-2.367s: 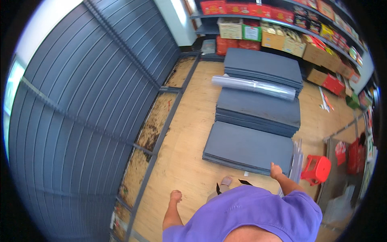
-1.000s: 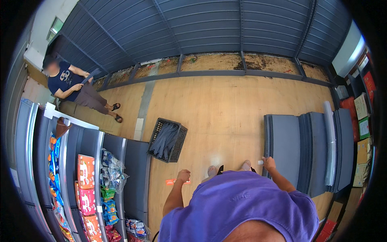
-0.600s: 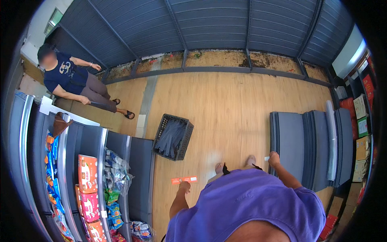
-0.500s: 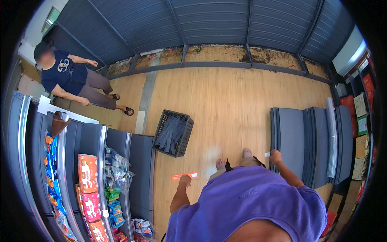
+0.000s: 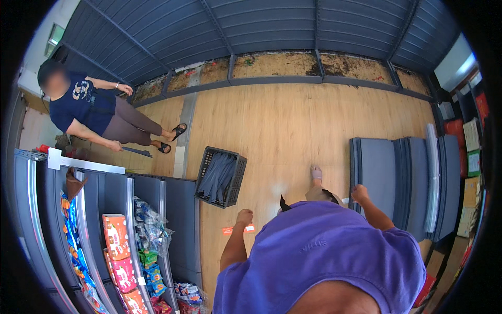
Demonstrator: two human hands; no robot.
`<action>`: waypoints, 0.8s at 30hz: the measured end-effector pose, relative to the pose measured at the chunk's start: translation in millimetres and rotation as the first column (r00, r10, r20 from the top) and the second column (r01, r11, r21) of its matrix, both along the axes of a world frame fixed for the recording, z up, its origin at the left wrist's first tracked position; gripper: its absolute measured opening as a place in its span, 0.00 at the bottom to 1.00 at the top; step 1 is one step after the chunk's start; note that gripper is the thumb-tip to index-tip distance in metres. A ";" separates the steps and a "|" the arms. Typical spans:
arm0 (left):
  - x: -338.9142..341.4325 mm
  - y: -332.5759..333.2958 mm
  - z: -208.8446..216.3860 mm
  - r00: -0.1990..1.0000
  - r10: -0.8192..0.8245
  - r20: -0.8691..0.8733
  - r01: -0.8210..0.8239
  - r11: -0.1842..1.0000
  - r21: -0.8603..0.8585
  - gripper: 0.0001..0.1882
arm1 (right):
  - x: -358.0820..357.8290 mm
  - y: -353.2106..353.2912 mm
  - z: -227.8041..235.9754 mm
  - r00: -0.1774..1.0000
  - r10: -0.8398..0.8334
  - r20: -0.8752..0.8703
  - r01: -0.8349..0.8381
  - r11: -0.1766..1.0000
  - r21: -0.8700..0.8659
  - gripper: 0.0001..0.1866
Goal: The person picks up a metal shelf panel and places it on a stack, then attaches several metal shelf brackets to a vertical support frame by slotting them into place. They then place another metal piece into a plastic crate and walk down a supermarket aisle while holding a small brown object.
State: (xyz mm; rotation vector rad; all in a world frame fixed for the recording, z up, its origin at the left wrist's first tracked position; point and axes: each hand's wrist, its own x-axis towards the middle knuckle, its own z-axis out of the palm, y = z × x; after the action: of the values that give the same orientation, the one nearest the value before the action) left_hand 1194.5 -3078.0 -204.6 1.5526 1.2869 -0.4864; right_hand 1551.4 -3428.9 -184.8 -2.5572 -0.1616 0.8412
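Observation:
My left hand (image 5: 244, 216) is out in front of me with its fingers loosely curled; nothing shows in it. Beneath that forearm an orange strip (image 5: 227, 230) with a white patch appears to lie on the floor. My right hand (image 5: 360, 193) is closed, with no object visible in it, close to the left side of a stack of dark grey panels (image 5: 377, 172). Beside that hand is a small white piece (image 5: 345, 201). Ahead of me to the left, a black plastic crate (image 5: 241, 170) holds several dark grey strips (image 5: 219, 172).
At the far left stands another person (image 5: 99, 104) with a dark flat strip (image 5: 137, 152) in one hand. Shelves with snack packs (image 5: 151, 277) and boxed goods (image 5: 116, 235) run along the left. Dark metal shelving (image 5: 272, 31) lines the back; cartons (image 5: 470, 191) stand at the right.
My left hand has moved forward past the orange strip, and my right hand slightly forward. My feet have shifted. The other person has stepped; a dark strip now shows in their hand.

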 end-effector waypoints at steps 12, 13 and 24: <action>119.1 10.8 20.3 0.893 -0.443 -0.082 0.451 0.872 0.191 0.11 | 156.3 28.2 12.3 0.932 0.307 0.193 -0.301 0.952 -0.061 0.15; 142.1 2.9 35.0 0.997 0.077 0.027 -0.078 0.995 0.068 0.12 | 165.1 28.8 15.2 0.934 0.326 0.149 -0.312 0.944 -0.110 0.17; 238.0 56.0 39.1 0.969 -0.232 -0.083 0.243 0.955 0.169 0.12 | 218.2 57.0 -25.8 0.922 0.198 -0.331 -0.199 0.980 0.034 0.19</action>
State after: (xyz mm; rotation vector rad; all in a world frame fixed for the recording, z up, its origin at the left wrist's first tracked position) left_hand 1432.5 -3022.0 -165.5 1.8688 1.2230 -0.5886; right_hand 1769.6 -3371.9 -210.6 -2.3809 -0.3185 1.3364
